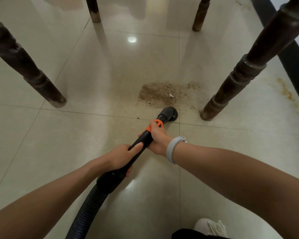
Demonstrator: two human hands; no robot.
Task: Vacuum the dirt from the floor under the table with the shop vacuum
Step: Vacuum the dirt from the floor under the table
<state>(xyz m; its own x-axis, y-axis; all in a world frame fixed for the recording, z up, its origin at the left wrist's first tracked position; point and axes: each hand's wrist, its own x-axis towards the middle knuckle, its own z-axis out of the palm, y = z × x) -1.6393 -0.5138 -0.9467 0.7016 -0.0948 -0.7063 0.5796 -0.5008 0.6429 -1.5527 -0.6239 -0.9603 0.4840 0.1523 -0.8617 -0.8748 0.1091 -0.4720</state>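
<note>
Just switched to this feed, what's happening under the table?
A person grips the black vacuum wand with both hands, right hand near the orange collar, left hand further back. The brush nozzle sits at the near edge of the dirt patch, most of which remains, between the table legs.

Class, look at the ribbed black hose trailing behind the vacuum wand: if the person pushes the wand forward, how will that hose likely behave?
The ribbed hose already curves, so it probably flexes and trails rather than resisting. On the glossy floor it likely slides easily. The wand, straight between left hand and right hand, looks rigid.
</note>
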